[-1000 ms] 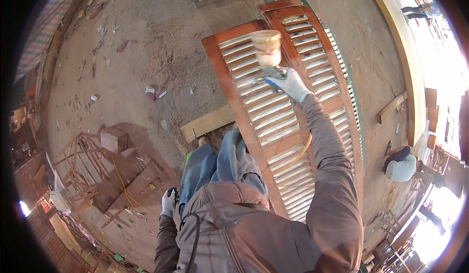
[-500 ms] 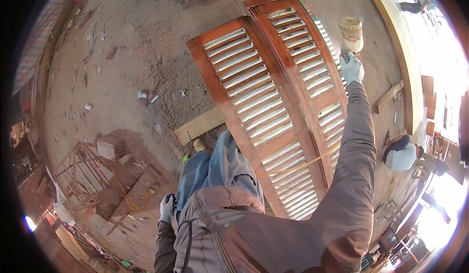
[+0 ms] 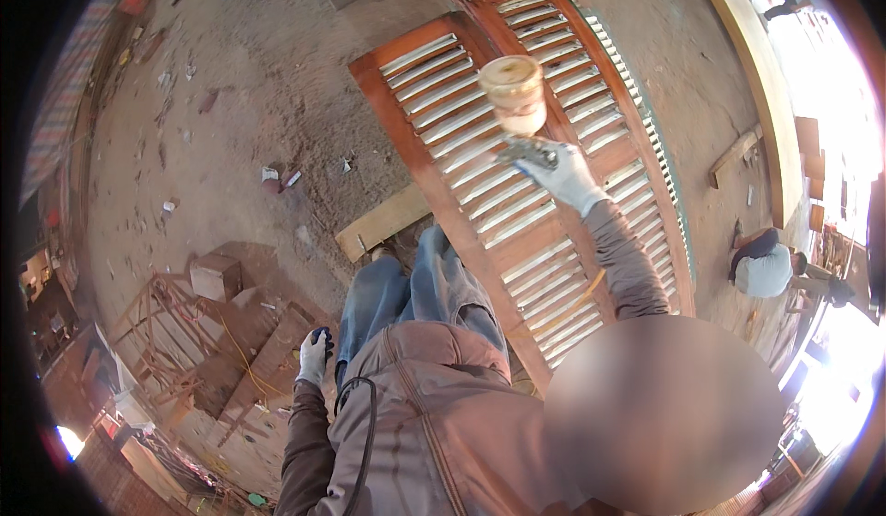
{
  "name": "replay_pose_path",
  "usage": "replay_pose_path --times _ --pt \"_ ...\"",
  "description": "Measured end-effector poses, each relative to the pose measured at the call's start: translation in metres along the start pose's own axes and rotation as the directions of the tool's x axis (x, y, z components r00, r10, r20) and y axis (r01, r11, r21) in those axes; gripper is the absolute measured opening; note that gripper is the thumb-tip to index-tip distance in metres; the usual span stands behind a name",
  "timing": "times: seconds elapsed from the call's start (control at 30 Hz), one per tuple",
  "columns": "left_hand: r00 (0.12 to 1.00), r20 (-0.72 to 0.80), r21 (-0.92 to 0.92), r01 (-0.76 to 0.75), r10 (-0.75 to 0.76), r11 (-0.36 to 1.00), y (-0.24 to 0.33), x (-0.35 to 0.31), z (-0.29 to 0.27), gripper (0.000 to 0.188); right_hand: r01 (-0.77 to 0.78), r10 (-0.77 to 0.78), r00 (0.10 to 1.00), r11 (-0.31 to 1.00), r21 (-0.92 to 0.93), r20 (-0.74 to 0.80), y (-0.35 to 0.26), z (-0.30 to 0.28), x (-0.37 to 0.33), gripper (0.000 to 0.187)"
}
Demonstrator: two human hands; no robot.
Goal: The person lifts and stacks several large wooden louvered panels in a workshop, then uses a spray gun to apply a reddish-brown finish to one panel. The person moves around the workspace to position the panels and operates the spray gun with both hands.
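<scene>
My right hand [image 3: 563, 173], in a pale work glove, grips a spray gun [image 3: 528, 151] over the louvred panels. On top of the gun sits a cloudy, stained plastic cup [image 3: 513, 91]. Below it lies a reddish-brown wooden shutter panel [image 3: 544, 239] with pale gaps between its slats. A second, similar shutter panel [image 3: 623, 151] adjoins it on the right. A thin yellow hose [image 3: 583, 296] crosses the panels near my right forearm. My left hand [image 3: 315, 355], gloved in white with dark finger parts, hangs beside my jeans with its fingers curled; nothing shows in it.
A plank [image 3: 383, 221] lies by my feet, partly under the shutter. Wooden frames and a box-like block [image 3: 216, 278] stand at left. A long pale beam [image 3: 771, 101] runs along the right. Another person [image 3: 764, 265] bends low at right. Litter dots the dirt ground.
My right hand has swung left and nearer with the spray gun, from the shutters' far right edge to above their middle. My right arm is now bent. The left hand has risen slightly.
</scene>
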State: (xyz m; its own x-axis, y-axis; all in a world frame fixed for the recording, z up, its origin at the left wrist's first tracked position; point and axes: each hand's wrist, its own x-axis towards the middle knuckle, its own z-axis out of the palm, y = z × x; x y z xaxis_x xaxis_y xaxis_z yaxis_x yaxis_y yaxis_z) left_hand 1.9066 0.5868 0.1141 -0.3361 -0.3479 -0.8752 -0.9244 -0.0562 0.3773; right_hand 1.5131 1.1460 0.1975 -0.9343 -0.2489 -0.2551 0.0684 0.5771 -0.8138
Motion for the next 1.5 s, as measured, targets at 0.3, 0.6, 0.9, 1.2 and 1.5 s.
replay_pose_path --times 0.3,0.6,0.9,1.2,1.5 --pt "1.000 -0.002 -0.032 0.000 0.000 0.999 0.013 -0.013 0.016 0.024 -0.208 0.206 0.978 0.977 0.051 0.040 0.008 -0.025 -0.006 0.039" --pt "0.999 0.031 -0.011 0.023 -0.022 1.000 -0.014 -0.013 0.018 0.022 -0.333 0.034 0.864 0.788 -0.518 -0.503 0.110 -0.183 0.003 0.037" --pt "0.999 0.053 0.024 -0.004 0.002 1.000 -0.019 0.004 0.010 0.027 -0.238 -0.025 0.916 0.768 -0.594 -0.400 0.122 -0.139 -0.052 0.039" --pt "0.993 0.094 0.090 -0.083 0.075 0.993 -0.057 0.024 -0.016 0.026 -0.096 0.095 0.995 0.995 -0.034 -0.016 -0.007 0.024 -0.133 0.033" --pt "0.998 -0.038 0.039 -0.042 0.044 0.998 -0.094 -0.024 0.002 0.026 -0.094 0.080 0.988 0.991 -0.099 -0.133 0.069 -0.031 -0.136 0.041"
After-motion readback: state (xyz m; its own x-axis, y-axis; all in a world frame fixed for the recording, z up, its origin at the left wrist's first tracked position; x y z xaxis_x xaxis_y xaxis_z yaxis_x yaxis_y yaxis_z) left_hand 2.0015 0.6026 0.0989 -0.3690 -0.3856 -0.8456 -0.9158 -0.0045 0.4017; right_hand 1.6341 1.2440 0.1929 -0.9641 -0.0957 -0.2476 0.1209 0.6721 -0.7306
